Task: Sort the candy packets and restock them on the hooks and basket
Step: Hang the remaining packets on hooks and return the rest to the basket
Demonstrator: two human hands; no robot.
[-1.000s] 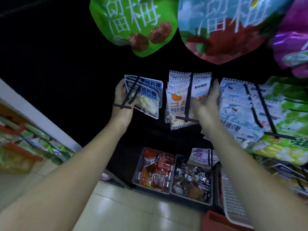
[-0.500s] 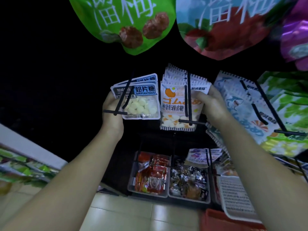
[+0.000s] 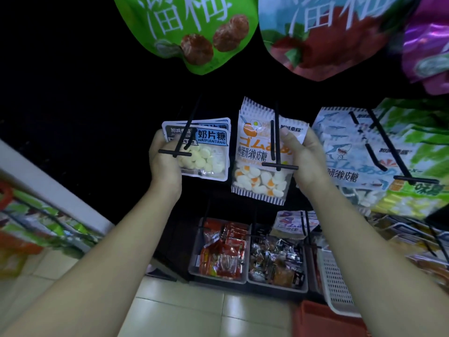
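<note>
the left hand [image 3: 165, 164] grips the milk tablet packets [image 3: 206, 154] by their left edge and the right hand [image 3: 309, 161] pinches the egg gummy packets [image 3: 257, 164], both stacks threaded on the hooks [image 3: 277, 142], so each should slide straight back along its rod, holes aligned.

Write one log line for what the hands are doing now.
left hand: grips milk-tablet packets | right hand: grips egg-gummy packets | both stacks on hooks
</note>
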